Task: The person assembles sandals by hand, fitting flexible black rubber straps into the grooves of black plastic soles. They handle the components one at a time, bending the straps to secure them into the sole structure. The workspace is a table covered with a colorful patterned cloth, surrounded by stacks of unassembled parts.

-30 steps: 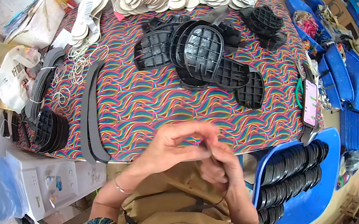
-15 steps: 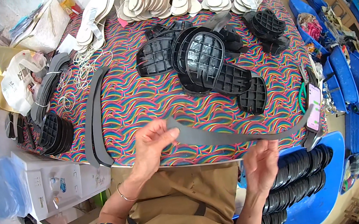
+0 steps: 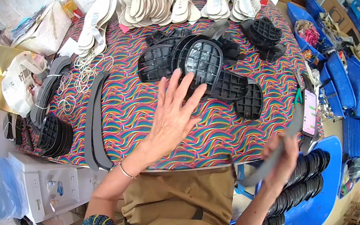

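My right hand (image 3: 280,158) is closed around a long grey strip (image 3: 259,174), held off the near right edge of the table; the strip is blurred and sticks out on both sides of the fist. Over the table's middle, my left hand (image 3: 171,114) has its fingers spread and holds nothing. Its fingertips overlap the near edge of a heap of black shoe soles with a grid pattern (image 3: 204,62); whether they touch cannot be told. Further grey strips (image 3: 95,122) lie side by side on the left of the patterned tablecloth (image 3: 131,121).
Bundles of cream insoles (image 3: 146,0) line the back. A phone (image 3: 309,111) and green-handled scissors (image 3: 298,95) lie at the right edge. Below stands a blue tub (image 3: 337,171) with rows of black soles. Tied grey strips (image 3: 48,90) and stacked soles (image 3: 54,134) sit left, near a white bag (image 3: 24,87).
My left hand has let go of the grey strip and moved up and right to the black soles, fingers spreading. My right hand keeps the strip and has moved right and slightly down.
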The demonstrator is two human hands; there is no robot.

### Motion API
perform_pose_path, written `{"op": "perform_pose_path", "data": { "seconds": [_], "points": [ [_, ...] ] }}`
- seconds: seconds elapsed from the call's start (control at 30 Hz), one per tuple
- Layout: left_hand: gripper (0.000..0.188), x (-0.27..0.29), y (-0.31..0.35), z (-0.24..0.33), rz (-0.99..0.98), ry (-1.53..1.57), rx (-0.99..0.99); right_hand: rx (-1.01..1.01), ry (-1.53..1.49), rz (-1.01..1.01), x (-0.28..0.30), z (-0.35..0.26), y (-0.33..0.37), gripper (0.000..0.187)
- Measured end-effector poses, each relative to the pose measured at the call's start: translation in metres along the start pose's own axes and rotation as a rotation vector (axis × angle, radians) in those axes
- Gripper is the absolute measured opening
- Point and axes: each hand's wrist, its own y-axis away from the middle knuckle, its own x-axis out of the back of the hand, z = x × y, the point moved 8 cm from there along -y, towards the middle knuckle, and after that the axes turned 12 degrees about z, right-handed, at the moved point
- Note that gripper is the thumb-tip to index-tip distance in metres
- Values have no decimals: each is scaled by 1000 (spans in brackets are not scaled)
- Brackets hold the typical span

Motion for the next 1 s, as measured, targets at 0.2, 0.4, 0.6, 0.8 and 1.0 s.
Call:
{"op": "perform_pose_path", "data": {
  "seconds": [0.2,0.4,0.6,0.8,1.0],
  "points": [
    [86,-50,-1,-23,-25,-115,-96,-41,257,18,-7,50,-47,16],
    [84,-51,-1,-27,31,-154,-101,29,301,-16,-5,55,-65,14],
    [78,-34,-9,-20,-19,-31,47,58,110,-47,5,52,-63,14],
    [48,14,-19,12,313,102,-72,178,108,-97,-36,12,-72,15],
    [41,-51,-33,60,178,302,-251,167,163,-12,-27,19,-81,13]
  ]
}}
